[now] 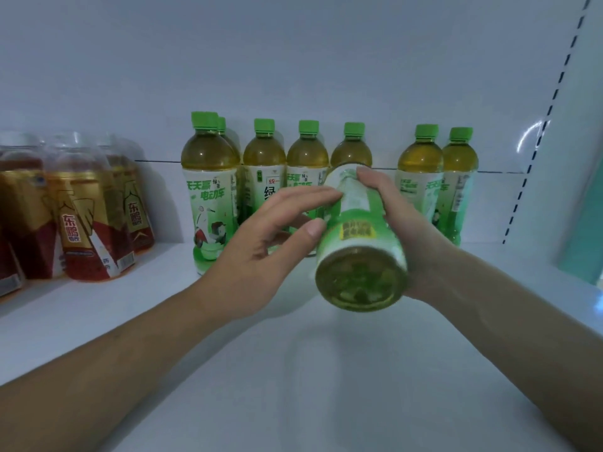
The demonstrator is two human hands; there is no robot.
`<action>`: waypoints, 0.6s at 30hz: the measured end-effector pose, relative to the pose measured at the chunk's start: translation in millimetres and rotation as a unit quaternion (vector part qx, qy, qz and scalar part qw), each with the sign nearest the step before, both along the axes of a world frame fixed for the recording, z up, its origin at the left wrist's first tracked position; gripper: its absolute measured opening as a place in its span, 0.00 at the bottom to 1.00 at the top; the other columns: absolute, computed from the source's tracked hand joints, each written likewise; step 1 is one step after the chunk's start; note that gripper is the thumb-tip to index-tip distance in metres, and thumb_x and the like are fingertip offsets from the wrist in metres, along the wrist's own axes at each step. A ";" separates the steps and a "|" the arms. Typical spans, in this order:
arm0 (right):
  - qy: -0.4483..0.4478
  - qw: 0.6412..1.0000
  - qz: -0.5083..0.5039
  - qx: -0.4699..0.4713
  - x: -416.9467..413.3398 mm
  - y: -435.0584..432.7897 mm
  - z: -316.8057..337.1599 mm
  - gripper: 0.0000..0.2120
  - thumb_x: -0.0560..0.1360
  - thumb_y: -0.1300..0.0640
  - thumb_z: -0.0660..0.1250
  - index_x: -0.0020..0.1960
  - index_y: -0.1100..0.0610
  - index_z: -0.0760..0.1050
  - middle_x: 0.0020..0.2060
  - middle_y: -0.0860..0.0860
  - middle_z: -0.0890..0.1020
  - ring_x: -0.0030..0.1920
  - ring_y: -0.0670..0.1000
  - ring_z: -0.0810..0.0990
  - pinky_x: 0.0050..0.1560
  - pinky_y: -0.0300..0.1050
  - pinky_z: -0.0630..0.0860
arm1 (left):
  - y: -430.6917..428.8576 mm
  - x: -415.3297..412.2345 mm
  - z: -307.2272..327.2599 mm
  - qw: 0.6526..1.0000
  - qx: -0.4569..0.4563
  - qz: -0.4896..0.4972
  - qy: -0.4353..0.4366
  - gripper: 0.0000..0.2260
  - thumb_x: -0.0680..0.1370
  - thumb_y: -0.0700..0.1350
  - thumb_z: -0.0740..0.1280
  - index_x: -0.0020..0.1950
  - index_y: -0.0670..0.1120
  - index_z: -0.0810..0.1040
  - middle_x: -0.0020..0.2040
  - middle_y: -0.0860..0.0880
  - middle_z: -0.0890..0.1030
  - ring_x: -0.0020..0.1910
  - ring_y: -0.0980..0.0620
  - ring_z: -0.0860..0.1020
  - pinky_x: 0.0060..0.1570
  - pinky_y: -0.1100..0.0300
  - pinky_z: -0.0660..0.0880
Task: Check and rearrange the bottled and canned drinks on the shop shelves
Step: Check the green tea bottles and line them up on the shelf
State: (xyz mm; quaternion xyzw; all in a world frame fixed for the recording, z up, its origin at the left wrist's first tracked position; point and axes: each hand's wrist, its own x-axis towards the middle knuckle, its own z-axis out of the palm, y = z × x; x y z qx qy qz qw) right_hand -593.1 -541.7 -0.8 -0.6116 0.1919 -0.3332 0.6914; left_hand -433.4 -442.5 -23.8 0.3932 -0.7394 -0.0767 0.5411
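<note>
1. White shelf board [293, 370] fills the lower view, closed behind by a white back panel [293, 60]; a slotted upright [551, 109] runs down the right side.
2. We record a row of green tea bottles [264, 177] standing upright along the back, all with green caps and amber liquid above white-and-green labels. One more stands behind the leftmost bottle, with only its cap and shoulder visible.
3. We note a gap in that row, right of centre.
4. A separate green tea bottle, the held bottle [359, 243], is off the shelf and in front of the row, just left of the gap. It is tipped over so that its round base [360, 282] faces us; its cap end points towards the back and is hidden from us.
5. The right hand [404, 230] is wrapped round the held bottle from the right, fingers curled over its upper label.
6. The left hand [261, 249] is spread, its fingers nearly straight. Its fingertips [329, 194] lie on the bottle's label and its thumb [313, 228] sits against the bottle's left side.
7. Both forearms reach in from the lower corners.
8. At the far left we find a cluster of red-and-gold drink bottles [88, 230] with clear caps, standing well apart from the green tea.
</note>
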 end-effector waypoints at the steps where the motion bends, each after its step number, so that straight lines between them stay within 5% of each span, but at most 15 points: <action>1: 0.004 0.999 -0.039 -0.008 0.5 0.5 1.3 0.26 0.73 0.36 0.69 0.61 0.54 0.81 0.54 0.55 0.86 0.53 0.55 0.86 0.61 0.56 0.78 | -0.9 1.7 0.5 1.000 -0.005 0.015 0.001 0.16 0.80 0.50 0.62 0.67 0.50 0.76 0.64 0.52 0.75 0.59 0.55 0.77 0.56 0.65 0.75; 5: 0.039 0.966 -0.172 -0.187 0.3 8.4 -0.7 0.20 0.71 0.36 0.70 0.56 0.47 0.81 0.47 0.44 0.87 0.50 0.47 0.86 0.57 0.53 0.81 | -4.6 18.3 8.5 0.977 -0.085 0.194 -0.030 0.15 0.78 0.49 0.67 0.65 0.53 0.77 0.62 0.55 0.76 0.63 0.59 0.74 0.64 0.67 0.69; 8: 0.058 0.945 -0.183 -0.263 3.8 15.5 -4.2 0.13 0.70 0.39 0.70 0.51 0.43 0.79 0.43 0.38 0.86 0.45 0.41 0.85 0.43 0.41 0.82 | -3.4 37.9 17.8 0.943 -0.115 0.311 0.008 0.19 0.78 0.46 0.68 0.68 0.51 0.74 0.67 0.54 0.72 0.68 0.62 0.67 0.69 0.72 0.59; 13: 0.132 0.940 -0.166 -0.268 21.5 19.4 2.9 0.20 0.73 0.38 0.71 0.60 0.44 0.73 0.51 0.37 0.82 0.46 0.37 0.81 0.37 0.31 0.75 | 3.3 50.3 18.3 0.892 -0.145 0.418 0.092 0.28 0.75 0.41 0.72 0.73 0.48 0.67 0.75 0.49 0.64 0.74 0.53 0.59 0.75 0.54 0.54; 18: 0.220 0.919 -0.106 -0.310 40.2 27.0 17.0 0.22 0.73 0.43 0.75 0.62 0.43 0.70 0.53 0.38 0.79 0.52 0.38 0.78 0.49 0.39 0.74 | 1.2 63.8 14.8 0.913 0.058 0.324 0.241 0.35 0.75 0.36 0.73 0.77 0.50 0.60 0.68 0.50 0.71 0.67 0.49 0.71 0.67 0.50 0.71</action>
